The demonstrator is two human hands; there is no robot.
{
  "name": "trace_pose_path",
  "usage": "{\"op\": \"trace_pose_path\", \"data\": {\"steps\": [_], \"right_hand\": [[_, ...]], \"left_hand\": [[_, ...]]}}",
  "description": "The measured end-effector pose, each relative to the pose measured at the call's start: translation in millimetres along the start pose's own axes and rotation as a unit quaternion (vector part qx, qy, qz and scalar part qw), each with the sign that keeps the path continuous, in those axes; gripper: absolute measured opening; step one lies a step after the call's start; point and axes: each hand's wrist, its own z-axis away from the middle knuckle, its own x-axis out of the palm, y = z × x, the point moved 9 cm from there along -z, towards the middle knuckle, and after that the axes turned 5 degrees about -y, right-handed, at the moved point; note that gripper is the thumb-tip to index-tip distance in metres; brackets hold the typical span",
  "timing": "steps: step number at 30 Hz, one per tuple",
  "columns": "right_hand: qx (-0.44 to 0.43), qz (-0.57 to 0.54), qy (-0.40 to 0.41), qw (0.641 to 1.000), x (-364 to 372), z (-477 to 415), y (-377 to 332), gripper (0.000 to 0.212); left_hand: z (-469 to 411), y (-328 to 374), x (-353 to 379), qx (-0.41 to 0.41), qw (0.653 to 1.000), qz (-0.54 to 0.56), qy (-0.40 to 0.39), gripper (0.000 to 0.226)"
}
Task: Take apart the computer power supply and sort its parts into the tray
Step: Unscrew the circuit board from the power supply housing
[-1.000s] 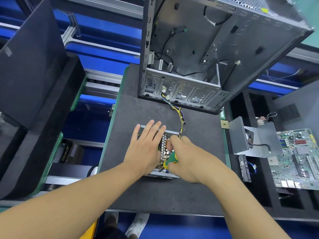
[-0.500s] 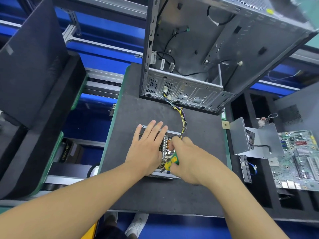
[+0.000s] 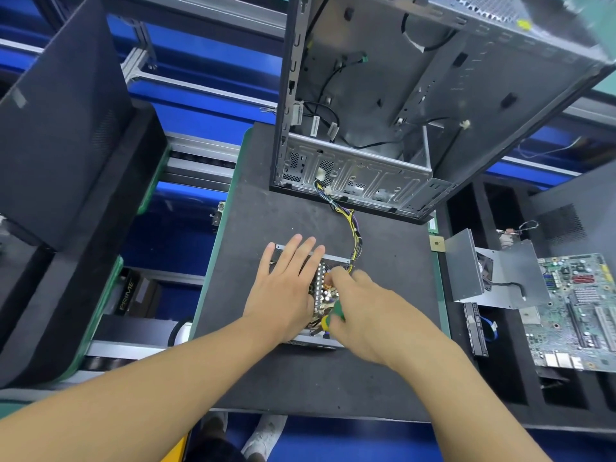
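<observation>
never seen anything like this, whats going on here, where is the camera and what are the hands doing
There is no machine here. These are a person's two bare hands, seen from one camera worn on their head, which looks forward and down.

The left hand lies flat, fingers straight, on an opened power supply, probably to steady it. The right hand has its grip on a screwdriver with a green and yellow handle, pointed into the parts inside. Its tip is hidden.

The supply sits on a black mat. A bundle of coloured wires runs from it to the open computer case standing behind. To the right is a black tray that holds a green circuit board and a grey metal cover.
</observation>
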Motion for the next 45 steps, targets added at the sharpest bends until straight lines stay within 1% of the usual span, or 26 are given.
{"op": "trace_pose_path", "data": {"steps": [2,4,6,8,11,13,16,18,21,22,25,27,29,34,36,38,41,45], "right_hand": [[-0.012,-0.012,-0.020,1.000,3.0,-0.9,-1.3,0.039],[-0.018,-0.026,-0.028,0.999,4.4,-1.2,-2.2,0.041],[0.000,-0.044,-0.021,0.999,2.9,-2.1,1.2,0.044],[0.011,-0.046,0.009,0.999,-0.7,-3.5,3.4,0.040],[-0.007,-0.032,0.054,0.998,-5.4,-3.5,1.5,0.026],[-0.022,-0.042,0.046,0.998,-5.3,-3.4,1.4,0.019],[-0.048,-0.057,0.011,0.997,-1.6,-2.5,2.1,0.035],[-0.059,-0.050,0.008,0.997,0.0,-0.9,0.1,0.042],[-0.065,-0.065,0.009,0.996,1.6,1.0,-1.9,0.042],[-0.066,-0.075,0.007,0.995,1.6,1.5,-2.4,0.040],[-0.069,-0.096,0.006,0.993,-1.0,2.9,-0.5,0.033],[-0.070,-0.104,0.003,0.992,-4.1,4.7,4.5,0.030],[-0.069,-0.114,0.007,0.991,-10.0,8.3,10.6,0.030],[-0.069,-0.123,0.033,0.989,-25.5,18.6,23.4,0.028],[-0.073,-0.124,0.038,0.989,-28.8,22.7,26.6,0.028],[-0.077,-0.132,0.043,0.987,-31.2,27.2,29.7,0.029],[-0.078,-0.137,0.047,0.986,-33.2,32.4,35.6,0.029],[-0.073,-0.147,0.047,0.985,-33.4,36.3,43.6,0.029]], "left_hand": [[0.2,-0.6,0.9,0.000,1.000,-0.001,-0.004,0.077],[0.2,-0.9,1.8,0.000,1.000,-0.004,-0.009,0.078],[-0.2,-0.5,3.5,0.005,1.000,-0.008,-0.018,0.078],[-0.1,-1.3,2.9,0.002,1.000,-0.002,-0.017,0.075],[-0.3,-0.3,0.0,0.001,1.000,0.004,-0.017,0.076],[0.1,1.1,-1.6,0.005,1.000,0.001,-0.021,0.078],[-0.3,-0.7,-4.1,0.014,0.999,0.014,-0.028,0.078],[-2.8,-5.1,-8.4,0.030,0.998,0.043,-0.032,0.075],[-6.0,-9.3,-25.4,0.087,0.992,0.095,-0.015,0.064],[-5.0,-6.4,-32.4,0.125,0.987,0.104,-0.006,0.060],[1.6,11.9,-45.0,0.252,0.964,0.084,0.011,0.043],[4.5,20.5,-46.0,0.296,0.951,0.087,0.001,0.032],[5.6,25.8,-42.9,0.317,0.944,0.088,-0.025,0.024],[7.0,41.0,-39.0,0.370,0.925,0.060,-0.067,0.009],[7.6,47.4,-36.9,0.391,0.916,0.036,-0.078,0.006],[10.8,53.2,-32.0,0.413,0.907,-0.008,-0.080,0.007],[16.4,61.6,-18.6,0.443,0.886,-0.118,-0.070,0.004],[15.4,67.7,-2.2,0.466,0.858,-0.204,-0.076,0.018]]}}
